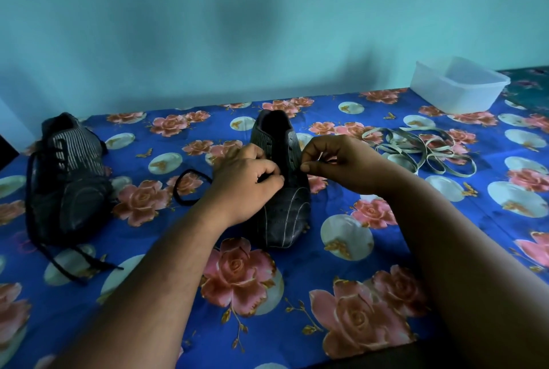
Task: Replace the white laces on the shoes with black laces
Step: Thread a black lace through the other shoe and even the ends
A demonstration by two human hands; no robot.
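Lacing of the middle shoe (280, 190) with the black lace (190, 187) appears to be in hand: the lace is pinched at the lower eyelets by the curled left hand (246, 181), while a small pale tip is pinched by the right hand (335, 163). Next, that tip would need to be fed through an eyelet. The second shoe (69, 178), already laced black, lies left, the white laces (421, 150) right, a plastic tub (459, 83) behind; nothing is obstructed.

Single head-worn view looks forward and down, close over the table (371, 249)
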